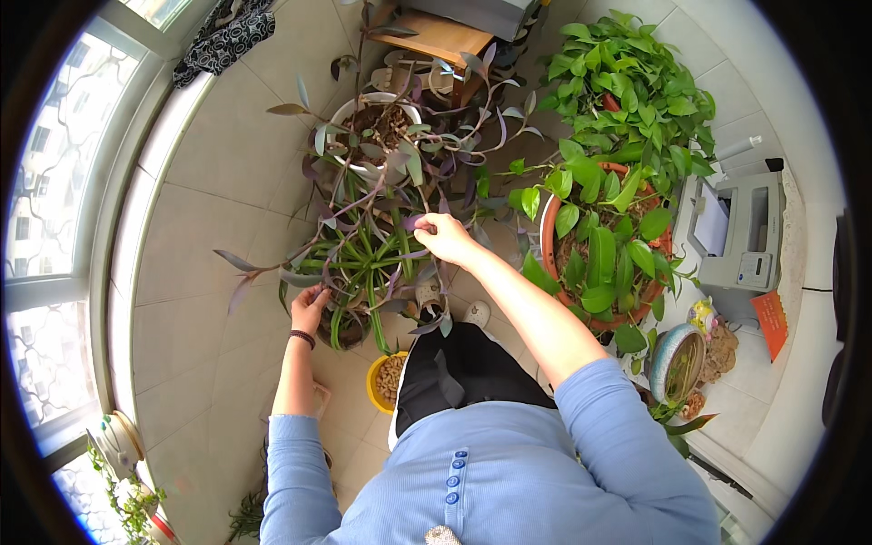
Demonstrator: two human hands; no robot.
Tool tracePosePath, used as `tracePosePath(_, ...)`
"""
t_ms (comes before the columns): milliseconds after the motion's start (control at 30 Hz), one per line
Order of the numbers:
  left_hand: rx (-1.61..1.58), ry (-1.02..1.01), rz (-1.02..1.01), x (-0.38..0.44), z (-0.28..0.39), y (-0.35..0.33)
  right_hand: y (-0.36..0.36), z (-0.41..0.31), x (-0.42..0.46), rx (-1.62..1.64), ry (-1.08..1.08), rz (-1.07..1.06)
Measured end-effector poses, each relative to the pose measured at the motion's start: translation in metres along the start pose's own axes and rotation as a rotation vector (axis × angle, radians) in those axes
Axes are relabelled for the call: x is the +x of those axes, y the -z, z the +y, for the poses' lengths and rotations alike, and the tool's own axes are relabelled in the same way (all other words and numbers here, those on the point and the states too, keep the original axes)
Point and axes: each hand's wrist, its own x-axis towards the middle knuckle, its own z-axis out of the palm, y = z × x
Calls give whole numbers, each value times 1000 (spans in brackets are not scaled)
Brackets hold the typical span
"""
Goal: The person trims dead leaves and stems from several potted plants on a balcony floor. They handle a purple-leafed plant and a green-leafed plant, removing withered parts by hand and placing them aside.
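Note:
Long trailing stems of a purple-leaved tradescantia point(368, 197) spread out of a white pot point(381, 176) with brown soil. My right hand point(444, 238) pinches one of its purple leaves point(413, 222) between thumb and fingertips. Lower and to the left, my left hand point(308, 312) has its fingertips closed on a purple stem, partly hidden by the fingers. Between both hands, and below the trailing stems, grows a green strap-leaved plant point(368, 262) in a dark pot point(351, 334).
A yellow bowl of pebble-like pieces point(390, 379) stands by my legs. At right are a pothos point(599, 272) in a terracotta-coloured pot point(553, 235), a grey printer point(742, 231) and a blue-rimmed bowl point(659, 361). A wooden stool point(436, 37) stands beyond; a tiled wall point(197, 238) runs along the left.

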Motion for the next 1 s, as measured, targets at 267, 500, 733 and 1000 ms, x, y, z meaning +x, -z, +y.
tracePosePath(267, 132, 8, 54, 16, -14, 5, 14, -15, -11, 79, -153, 19)
tracePosePath(500, -99, 158, 0, 21, 7, -13, 36, 33, 42, -99, -100, 409)
tracePosePath(733, -61, 211, 28, 11, 12, -7, 28, 46, 68, -56, -345, 134)
tracePosePath(1000, 955, -148, 289, -44, 64, -22, 88, 20, 54, 8, -138, 160)
